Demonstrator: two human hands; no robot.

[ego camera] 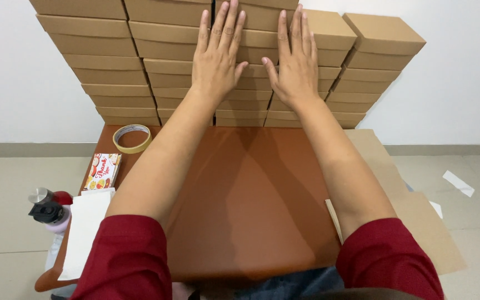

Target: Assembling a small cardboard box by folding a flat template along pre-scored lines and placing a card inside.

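Both our hands are flat against the stacked cardboard boxes (251,55) at the far edge of the brown counter (251,200). The left hand (216,55) spreads its fingers wide over the middle column, the right hand (294,61) presses just beside it, palms on the box fronts. Neither grip closes on anything; both are fully open, only pushing. The boxes stand in several tall columns against the white wall, the rightmost column (373,61) turned slightly askew. That is the risk as we judge it: an uneven shove could skew a column or tip the upper boxes. Off to the left lie a tape roll (131,138), a printed card (102,171) and a bottle (48,211), well apart from our hands.
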